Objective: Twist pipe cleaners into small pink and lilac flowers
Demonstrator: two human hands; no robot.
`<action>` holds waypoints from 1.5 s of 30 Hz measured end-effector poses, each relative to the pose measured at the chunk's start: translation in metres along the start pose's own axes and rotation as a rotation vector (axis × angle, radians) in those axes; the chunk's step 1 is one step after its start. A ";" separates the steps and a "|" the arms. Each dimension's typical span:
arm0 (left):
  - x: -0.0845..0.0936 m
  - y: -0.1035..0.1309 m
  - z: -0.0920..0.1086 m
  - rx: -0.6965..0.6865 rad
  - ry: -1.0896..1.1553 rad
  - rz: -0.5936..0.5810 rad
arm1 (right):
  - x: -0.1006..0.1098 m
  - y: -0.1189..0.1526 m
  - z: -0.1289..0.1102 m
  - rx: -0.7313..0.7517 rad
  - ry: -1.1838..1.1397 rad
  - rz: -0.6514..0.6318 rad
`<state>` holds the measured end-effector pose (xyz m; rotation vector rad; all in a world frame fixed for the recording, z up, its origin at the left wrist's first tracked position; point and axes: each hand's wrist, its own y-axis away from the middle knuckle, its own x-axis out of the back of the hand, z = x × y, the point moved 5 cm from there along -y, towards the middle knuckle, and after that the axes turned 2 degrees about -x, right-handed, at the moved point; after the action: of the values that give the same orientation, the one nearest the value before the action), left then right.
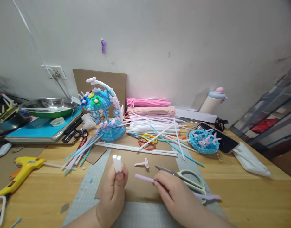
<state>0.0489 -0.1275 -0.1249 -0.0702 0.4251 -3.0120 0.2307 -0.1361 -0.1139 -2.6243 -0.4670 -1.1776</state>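
My left hand is wrapped round two white sticks held upright side by side, their round ends showing at the top. A light purple pipe cleaner is pinched in my right hand, one end pointing left toward the sticks without touching them. Beyond my hands, a small pale pink twisted piece lies on brown cardboard. Green-handled scissors rest just beyond my right hand, with another purple strip by their handles.
A blue jellyfish-like craft stands at the back, near bundled pipe cleaners. Red-and-yellow scissors lie before the bundles. At left is a yellow glue gun; at right, a blue fuzzy piece touches a phone.
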 end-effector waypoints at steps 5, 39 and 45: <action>-0.021 0.008 -0.002 0.410 0.251 -0.195 | 0.010 0.005 -0.009 0.094 -0.263 0.047; -0.038 0.036 -0.016 0.527 -0.038 -0.693 | -0.019 0.002 0.013 -0.512 -1.804 -0.403; -0.043 0.040 -0.017 0.754 0.144 -0.666 | -0.019 0.001 0.011 -0.441 -1.793 -0.495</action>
<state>0.0944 -0.1562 -0.1541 0.0828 -0.9171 -3.5788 0.2267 -0.1369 -0.1350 -3.2197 -1.1597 1.5872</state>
